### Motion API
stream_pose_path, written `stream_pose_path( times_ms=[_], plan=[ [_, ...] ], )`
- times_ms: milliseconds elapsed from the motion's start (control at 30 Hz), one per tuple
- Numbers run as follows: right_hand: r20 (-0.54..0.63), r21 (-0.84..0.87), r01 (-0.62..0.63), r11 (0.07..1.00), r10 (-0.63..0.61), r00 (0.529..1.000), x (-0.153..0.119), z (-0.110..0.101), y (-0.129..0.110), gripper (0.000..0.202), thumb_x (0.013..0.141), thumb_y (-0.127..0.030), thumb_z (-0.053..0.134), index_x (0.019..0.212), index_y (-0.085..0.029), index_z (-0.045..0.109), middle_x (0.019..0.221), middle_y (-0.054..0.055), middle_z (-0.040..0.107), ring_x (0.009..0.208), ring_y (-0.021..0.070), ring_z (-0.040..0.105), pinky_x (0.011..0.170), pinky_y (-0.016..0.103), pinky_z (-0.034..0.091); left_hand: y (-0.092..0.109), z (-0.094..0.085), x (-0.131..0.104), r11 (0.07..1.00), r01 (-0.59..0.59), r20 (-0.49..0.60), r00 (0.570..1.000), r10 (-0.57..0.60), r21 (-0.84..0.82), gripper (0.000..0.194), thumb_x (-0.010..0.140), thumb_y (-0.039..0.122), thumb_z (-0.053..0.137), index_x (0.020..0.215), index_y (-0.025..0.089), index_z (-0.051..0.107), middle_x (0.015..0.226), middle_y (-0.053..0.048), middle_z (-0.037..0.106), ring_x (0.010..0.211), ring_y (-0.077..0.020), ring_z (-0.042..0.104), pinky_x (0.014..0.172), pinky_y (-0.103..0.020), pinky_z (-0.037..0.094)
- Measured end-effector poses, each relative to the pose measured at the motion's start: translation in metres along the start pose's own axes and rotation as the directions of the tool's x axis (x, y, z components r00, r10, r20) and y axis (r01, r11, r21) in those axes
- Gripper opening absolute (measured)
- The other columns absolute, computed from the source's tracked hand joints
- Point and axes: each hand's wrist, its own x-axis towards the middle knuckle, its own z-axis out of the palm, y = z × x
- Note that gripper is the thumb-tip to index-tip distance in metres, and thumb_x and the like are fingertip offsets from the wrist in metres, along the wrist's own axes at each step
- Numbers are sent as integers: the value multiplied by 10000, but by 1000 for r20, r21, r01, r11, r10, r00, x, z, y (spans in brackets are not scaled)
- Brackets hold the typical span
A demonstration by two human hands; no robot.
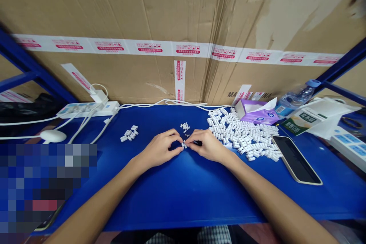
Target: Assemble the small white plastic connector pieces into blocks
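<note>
My left hand [161,147] and my right hand [208,145] meet over the middle of the blue table. Between their fingertips is a small white plastic part [184,145], too small to make out in detail. Thumb and forefinger of each hand are closed on it in a pinch. Just behind the fingers lies a little heap of tiny white pieces [185,126]. To the left sits a small group of white plastic parts [130,133]. A large spread of similar white parts [243,133] lies to the right of my right hand.
On the right are a black-screened phone [297,160], a purple tissue pack [257,112], a plastic bottle [297,97], a green-and-white packet [305,118] and a power strip [349,146]. Another power strip [85,109] with white cables stands back left. A cardboard wall [160,15] rises behind the table [177,202].
</note>
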Motion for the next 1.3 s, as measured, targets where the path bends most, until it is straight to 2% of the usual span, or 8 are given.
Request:
stream_pose_path(
  times_ms=[200, 467, 933, 1167, 1300],
  plan=[
    [12, -29, 35, 999, -35, 999, -1, 2, 1, 159, 909, -100, 670, 936, -205, 786, 848, 37, 759, 784, 177, 679, 770, 330, 541, 0, 0, -1, 1000, -1, -7, 1000, 1, 1, 139, 947, 313, 629, 1037, 235, 700, 1077, -28, 663, 812, -165, 655, 716, -282, 509],
    [-4, -68, 66, 995, -67, 998, -4, 5, 3, 136, 905, -122, 681, 922, -220, 773, 1059, 55, 727, 960, 201, 651, 882, 369, 527, 0, 0, 0, 1000, -7, 3, 1000, 7, 14, 120, 957, 309, 619, 1022, 237, 690, 1086, -27, 661, 839, -169, 656, 715, -277, 504],
    [30, -71, 61, 996, -59, 998, 0, 2, -4, 140, 887, -104, 667, 878, -216, 751, 936, 30, 759, 871, 192, 664, 861, 371, 517, -1, 0, 1, 1000, -8, -8, 1000, 8, -6, 128, 941, 302, 636, 1033, 241, 701, 1086, -27, 669, 828, -167, 663, 718, -279, 517],
    [-11, -41, -4, 999, 4, 1000, -1, 4, -2, 226, 822, -65, 708, 994, -210, 730, 957, 24, 769, 903, 197, 659, 844, 346, 511, 0, 1, 0, 1000, -5, -7, 1000, 5, 14, 146, 954, 314, 628, 1057, 243, 703, 1102, -29, 666, 841, -171, 662, 714, -281, 499],
    [20, -68, -26, 997, 27, 999, 0, 4, -4, 265, 819, -49, 692, 1028, -211, 716, 965, 21, 762, 909, 199, 650, 856, 351, 509, 0, 2, 0, 1000, -10, -7, 1000, 10, 11, 141, 954, 304, 632, 1061, 247, 705, 1095, -21, 661, 826, -164, 654, 726, -283, 498]
  ],
)
